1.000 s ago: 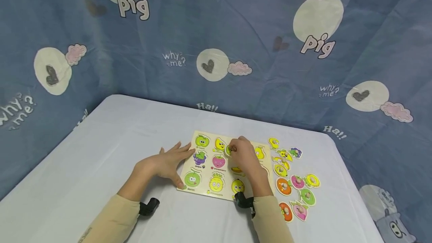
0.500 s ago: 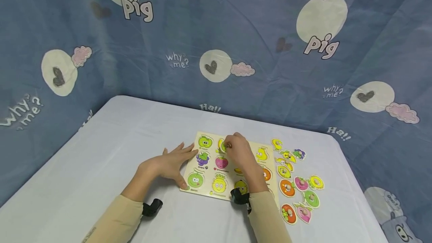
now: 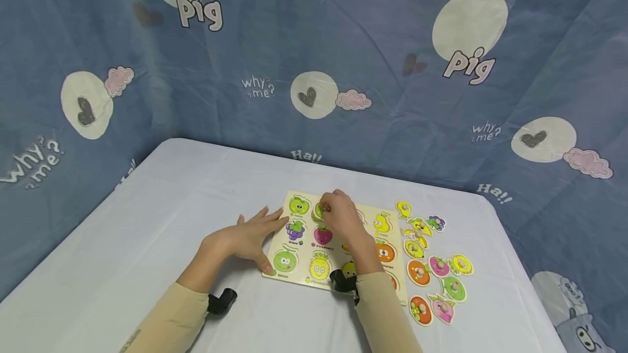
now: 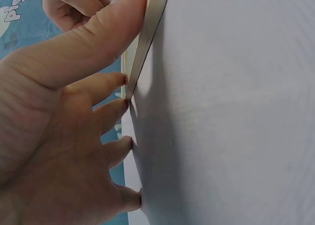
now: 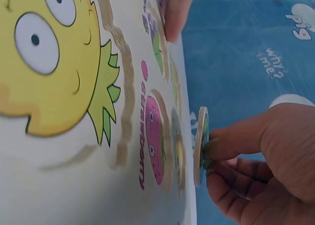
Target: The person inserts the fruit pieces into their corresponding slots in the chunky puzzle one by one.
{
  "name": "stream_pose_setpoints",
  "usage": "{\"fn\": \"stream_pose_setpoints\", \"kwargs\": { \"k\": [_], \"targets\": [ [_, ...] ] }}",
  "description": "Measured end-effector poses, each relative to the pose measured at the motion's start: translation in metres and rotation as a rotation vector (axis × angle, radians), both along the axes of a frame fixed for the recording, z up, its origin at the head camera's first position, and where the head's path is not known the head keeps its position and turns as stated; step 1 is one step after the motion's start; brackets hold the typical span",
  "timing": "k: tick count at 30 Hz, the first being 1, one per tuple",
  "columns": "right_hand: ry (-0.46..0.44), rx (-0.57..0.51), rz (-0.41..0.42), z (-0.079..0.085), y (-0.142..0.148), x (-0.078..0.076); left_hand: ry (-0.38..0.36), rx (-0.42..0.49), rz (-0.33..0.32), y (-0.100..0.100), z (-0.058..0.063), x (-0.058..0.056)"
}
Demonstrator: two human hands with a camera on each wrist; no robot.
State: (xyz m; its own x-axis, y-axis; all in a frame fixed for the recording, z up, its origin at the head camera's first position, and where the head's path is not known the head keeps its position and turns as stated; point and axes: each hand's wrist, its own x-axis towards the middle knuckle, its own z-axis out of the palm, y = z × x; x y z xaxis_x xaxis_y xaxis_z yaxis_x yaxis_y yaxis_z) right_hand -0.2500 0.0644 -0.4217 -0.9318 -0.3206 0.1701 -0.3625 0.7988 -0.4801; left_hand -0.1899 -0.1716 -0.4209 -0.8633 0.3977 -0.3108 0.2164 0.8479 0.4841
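A wooden fruit puzzle board (image 3: 301,257) lies on the table in the head view, with printed fruit recesses. My left hand (image 3: 245,238) spreads its fingers along the board's left side. Its thumb (image 4: 103,35) rests against the board's near edge. My right hand (image 3: 343,219) pinches a flat green puzzle piece (image 5: 199,146) by its knob between thumb and fingers. The piece stands a little off the board, over the back row beside the apple recess (image 3: 299,206). Its printed face is mostly hidden, so I cannot tell which fruit it is.
Several loose knobbed fruit pieces lie right of the board, among them a grape piece (image 3: 436,223), an orange piece (image 3: 419,272), a green round piece (image 3: 454,288) and a pink piece (image 3: 443,308). A printed blue curtain (image 3: 275,26) hangs behind the white table (image 3: 206,178).
My right hand has moved left along the back row with the green piece, from beside the mango recess to over it. My left hand keeps its place on the board's edge.
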Motion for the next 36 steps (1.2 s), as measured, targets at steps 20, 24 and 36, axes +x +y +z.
{"fn": "stream_pose_setpoints", "kwargs": {
  "k": [20, 24, 36],
  "targets": [
    [0.001, 0.024, 0.087, -0.007, -0.024, -0.007, 0.008, -0.022, -0.015, -0.001, 0.001, 0.0],
    [0.016, 0.036, 0.101, -0.008, -0.029, -0.009, 0.013, -0.018, -0.014, -0.001, 0.0, -0.001],
    [0.012, 0.047, 0.097, -0.011, -0.038, -0.015, 0.016, -0.003, -0.014, -0.002, -0.002, 0.001]
  ]
}}
